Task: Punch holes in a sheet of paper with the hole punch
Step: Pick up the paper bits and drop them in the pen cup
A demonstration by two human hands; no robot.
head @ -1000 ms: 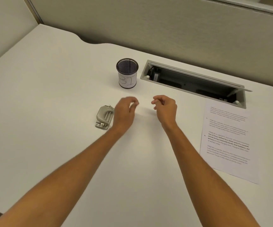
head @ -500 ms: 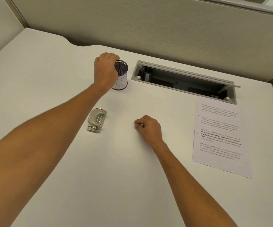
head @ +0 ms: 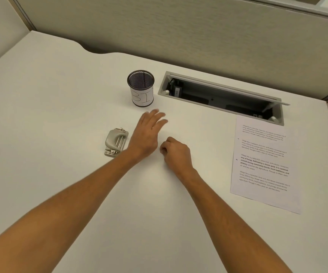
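Beige cubicle panels wall in a white desk (head: 51, 115), and everything the job needs lies on it untouched. One hole punch (head: 116, 142), grey metal, sits flat just to the left of the left hand (head: 146, 135), near but not in contact as far as I can judge. One printed sheet of paper (head: 265, 164) lies flat well off to the right, its top edge just below the open cable tray (head: 222, 95) set into the desk. One black mesh cup (head: 141, 88), with a handwritten label, stands upright beyond the hands and beside the tray's left end. The left hand is spread with fingers extended and carries nothing; its fingertips are blurred, so whether it is sweeping across the desk or only hovering is hard to say. The right hand (head: 176, 152) rests on the desk loosely curled into a fist, and whether something small is pinched inside it cannot be told. No punching looks to have begun: the sheet and the tool lie well apart. The step in hand appears to be the gathering of materials. Next, one hand must fetch the sheet from the right and the other take up the punch, then slide the paper's edge into its slot before pressing down.
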